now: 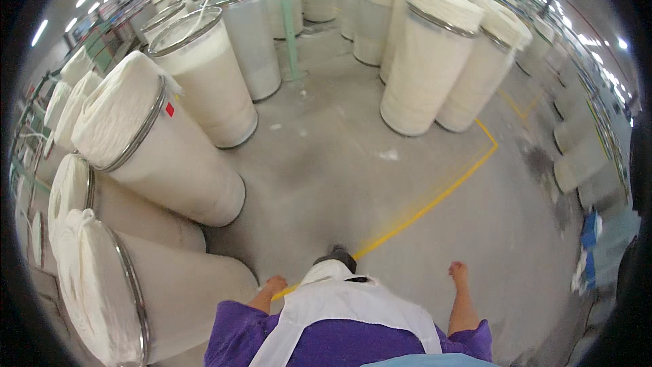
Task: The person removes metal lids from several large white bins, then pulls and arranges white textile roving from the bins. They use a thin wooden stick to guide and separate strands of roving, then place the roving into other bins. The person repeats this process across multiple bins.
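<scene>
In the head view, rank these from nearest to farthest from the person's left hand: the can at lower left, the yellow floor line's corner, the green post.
From the left hand:
1. Lower-left can, packed with white fibre, just to the hand's left.
2. Yellow line corner, up and to the right on the floor.
3. Green post, far ahead near the top, among upright cans.

bright overhead strip lights | soft shadows | fisheye-bent, dark rim

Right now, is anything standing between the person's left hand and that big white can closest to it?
Nothing visible does. The left hand hangs empty at the person's side, and only bare grey floor lies between it and the nearest white can, which stands just to its left. The right hand is empty too.
</scene>
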The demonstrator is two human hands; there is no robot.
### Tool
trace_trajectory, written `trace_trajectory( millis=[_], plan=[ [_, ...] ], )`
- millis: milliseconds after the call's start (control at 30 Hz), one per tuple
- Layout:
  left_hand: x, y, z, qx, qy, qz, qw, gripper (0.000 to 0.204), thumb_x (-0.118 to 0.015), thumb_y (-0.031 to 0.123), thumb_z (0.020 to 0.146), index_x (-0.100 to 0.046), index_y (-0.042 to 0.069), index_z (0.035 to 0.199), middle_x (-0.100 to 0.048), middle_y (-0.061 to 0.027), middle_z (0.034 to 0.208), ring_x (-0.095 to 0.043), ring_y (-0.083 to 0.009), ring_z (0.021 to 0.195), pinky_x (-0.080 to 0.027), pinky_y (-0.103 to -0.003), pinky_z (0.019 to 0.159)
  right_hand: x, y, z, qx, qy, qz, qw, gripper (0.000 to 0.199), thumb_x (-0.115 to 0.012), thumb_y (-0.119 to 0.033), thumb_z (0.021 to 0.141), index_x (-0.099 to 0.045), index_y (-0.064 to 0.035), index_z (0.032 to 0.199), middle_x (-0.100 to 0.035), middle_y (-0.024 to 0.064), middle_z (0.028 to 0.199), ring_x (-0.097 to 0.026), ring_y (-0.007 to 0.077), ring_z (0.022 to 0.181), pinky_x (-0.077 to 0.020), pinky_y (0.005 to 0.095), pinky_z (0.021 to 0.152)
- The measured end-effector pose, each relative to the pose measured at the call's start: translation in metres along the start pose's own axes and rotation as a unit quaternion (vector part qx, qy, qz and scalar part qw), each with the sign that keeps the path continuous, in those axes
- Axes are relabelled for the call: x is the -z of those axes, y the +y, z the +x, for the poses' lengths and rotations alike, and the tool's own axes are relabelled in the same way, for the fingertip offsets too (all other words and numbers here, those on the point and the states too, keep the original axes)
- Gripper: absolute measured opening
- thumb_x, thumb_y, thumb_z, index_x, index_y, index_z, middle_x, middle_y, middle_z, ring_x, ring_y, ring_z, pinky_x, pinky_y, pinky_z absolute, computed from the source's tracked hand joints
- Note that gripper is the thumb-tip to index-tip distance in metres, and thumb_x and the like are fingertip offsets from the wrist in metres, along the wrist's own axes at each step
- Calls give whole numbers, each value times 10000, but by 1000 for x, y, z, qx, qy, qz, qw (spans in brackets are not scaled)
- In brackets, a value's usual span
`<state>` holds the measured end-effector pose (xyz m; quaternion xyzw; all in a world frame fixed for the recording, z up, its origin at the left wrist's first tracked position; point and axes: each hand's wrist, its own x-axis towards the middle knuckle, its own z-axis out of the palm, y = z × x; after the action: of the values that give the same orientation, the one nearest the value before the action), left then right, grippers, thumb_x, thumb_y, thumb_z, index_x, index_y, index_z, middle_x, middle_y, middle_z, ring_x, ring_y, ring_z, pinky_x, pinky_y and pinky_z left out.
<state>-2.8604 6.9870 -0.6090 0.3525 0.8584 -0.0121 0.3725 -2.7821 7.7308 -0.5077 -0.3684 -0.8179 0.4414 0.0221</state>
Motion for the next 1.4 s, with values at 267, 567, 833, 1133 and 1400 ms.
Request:
trace_trajectory(
  millis=[267, 567, 833, 1133, 1400],
  plan=[
    [107, -78, 117, 122, -17, -175, 977, 311, -554, 301, 837, -686, 137, 1066, -674, -75, 1091, -617, -309, 1025, -490, -434, 892, -115, -263, 251, 97, -146, 97, 980, 170, -535, -92, 914, -618, -4, 1032, -637, 63, 817, -595, 138, 680, -513, 281, 599],
    [461, -225, 348, 212, 222, -522, 796, 330, -616, 320, 880, -648, 80, 1105, -680, -122, 1051, -632, -271, 966, -503, -402, 825, -174, -253, 347, 74, -380, -303, 871, 300, -496, -350, 858, -681, -115, 847, -691, 124, 819, -671, 286, 808, -515, 434, 727],
    [545, -357, 492, 138, 147, -211, 956, 301, -602, 321, 817, -659, 138, 1049, -657, -126, 1070, -613, -328, 1015, -500, -464, 839, -243, -387, 604, 141, -374, -471, 787, 273, -517, -293, 836, -708, -98, 823, -701, 131, 863, -676, 271, 880, -523, 426, 761],
    [625, -460, 549, 225, 81, -326, 914, 235, -571, 271, 801, -668, 112, 945, -660, -137, 1004, -617, -339, 977, -500, -468, 813, -459, -766, 968, 247, -286, -177, 909, 199, -556, -211, 883, -651, -41, 924, -659, 47, 781, -596, 153, 663, -482, 292, 620],
    [764, -667, 650, 182, 99, -246, 947, 201, -560, 229, 801, -667, 84, 890, -672, -138, 931, -627, -341, 935, -500, -456, 788, -594, -938, 1069, 86, -407, -147, 898, 280, -579, -265, 879, -665, -33, 1011, -700, 101, 876, -660, 236, 755, -513, 374, 710]
  ],
)
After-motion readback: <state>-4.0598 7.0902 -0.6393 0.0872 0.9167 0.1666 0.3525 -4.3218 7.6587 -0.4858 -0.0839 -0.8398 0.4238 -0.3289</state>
